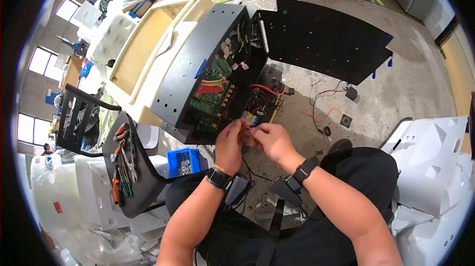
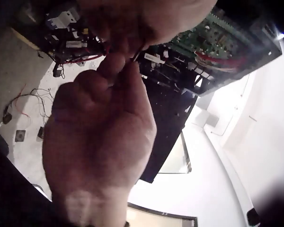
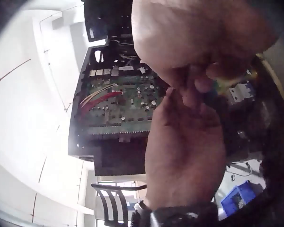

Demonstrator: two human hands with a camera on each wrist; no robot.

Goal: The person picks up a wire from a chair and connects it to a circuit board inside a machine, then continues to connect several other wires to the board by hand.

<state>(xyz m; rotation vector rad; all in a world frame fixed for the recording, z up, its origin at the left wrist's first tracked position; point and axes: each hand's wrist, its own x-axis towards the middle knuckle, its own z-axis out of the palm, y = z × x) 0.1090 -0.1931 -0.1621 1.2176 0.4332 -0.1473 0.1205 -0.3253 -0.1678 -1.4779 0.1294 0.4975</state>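
Observation:
Both hands meet at the near end of an open black metal cabinet (image 1: 185,68), fingertips close together. My left hand (image 1: 228,148) pinches a thin dark wire (image 2: 139,51), of which a short length shows between the fingers in the left wrist view. From the other side my right hand (image 1: 277,141) pinches at the same wire, thumb and index finger drawn together. The fingers hide most of it. Inside the cabinet are a green circuit board (image 1: 210,100) with red and yellow wires (image 3: 102,100), and a red cable (image 1: 264,88) near a white block (image 2: 62,19).
The cabinet's black panel (image 1: 326,38) hangs out to the right. Loose wires (image 1: 324,112) lie on the floor. At left are a blue bin (image 1: 174,164) of small metal parts and a chair (image 1: 141,167) carrying pliers and screwdrivers (image 1: 123,167). White panels (image 1: 430,162) stand at right.

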